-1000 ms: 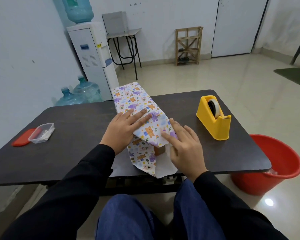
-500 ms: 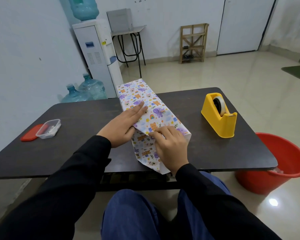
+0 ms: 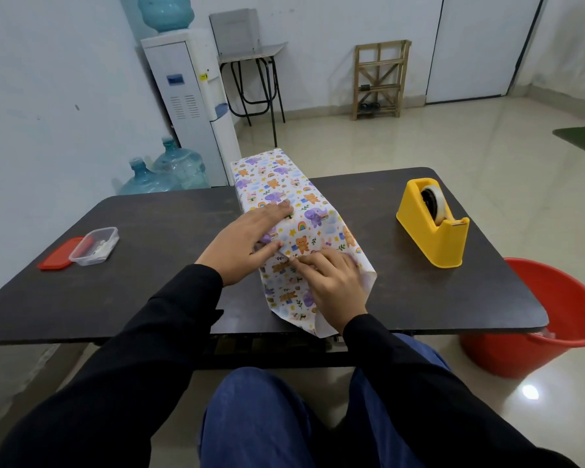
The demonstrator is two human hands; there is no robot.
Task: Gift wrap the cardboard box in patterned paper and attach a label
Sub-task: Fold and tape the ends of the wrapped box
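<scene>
On the dark brown tabletop (image 3: 156,265), your left hand (image 3: 244,244) lies flat, fingers straight, atop the long wrapped box (image 3: 277,184); your right hand (image 3: 335,285) pinches the white animal-patterned wrapping paper (image 3: 284,298) at its near-end fold.

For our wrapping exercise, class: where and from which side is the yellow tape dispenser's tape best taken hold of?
Probably pinch behind the cutter at the low near end of the tape dispenser, from above: the exposed roll feeds toward it.

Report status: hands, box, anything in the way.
Left hand flat on wrapped box. Right hand, fingers bent, on near end flap; grip unclear. Tape dispenser off right, nothing in the way.
</scene>
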